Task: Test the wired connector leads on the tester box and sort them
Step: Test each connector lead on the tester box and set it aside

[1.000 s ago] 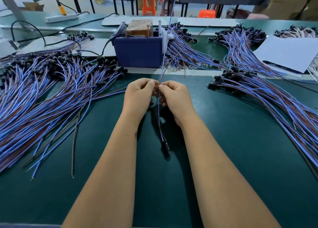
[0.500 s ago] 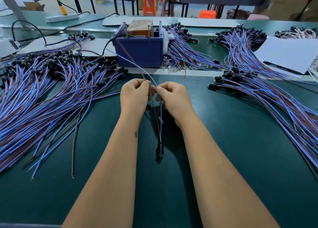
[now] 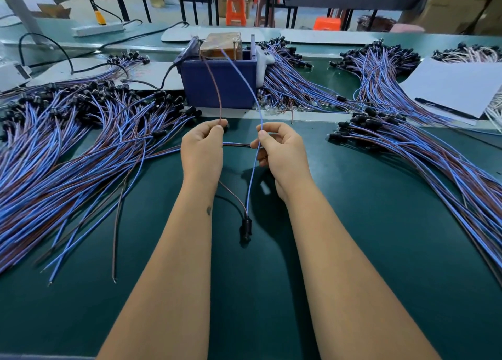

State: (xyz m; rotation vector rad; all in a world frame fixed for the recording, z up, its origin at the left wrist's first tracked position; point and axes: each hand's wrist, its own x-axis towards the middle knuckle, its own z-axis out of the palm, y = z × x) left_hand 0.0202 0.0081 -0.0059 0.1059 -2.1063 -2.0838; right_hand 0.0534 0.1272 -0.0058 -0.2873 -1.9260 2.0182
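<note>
my left hand (image 3: 202, 149) pinching the brown wire (image 3: 214, 88), right hand (image 3: 281, 153) pinching the blue wire (image 3: 245, 80), tips up at the blue tester box (image 3: 220, 84), black connector (image 3: 245, 228) dangling over the green mat (image 3: 380, 237)

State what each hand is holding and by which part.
One connector lead. The left hand pinches its brown wire; the right hand pinches its blue wire. Its black connector hangs free below.

Dark green worktop (image 3: 380, 251) all round. Blue tester box (image 3: 220, 85), amber-brown block (image 3: 221, 44) on top. One brown wire (image 3: 216, 88), one blue wire (image 3: 244, 80), both meeting at a black connector (image 3: 245, 228). Blue-and-brown lead piles (image 3: 68, 153), white paper (image 3: 456, 85), orange stools (image 3: 236, 9) behind.
</note>
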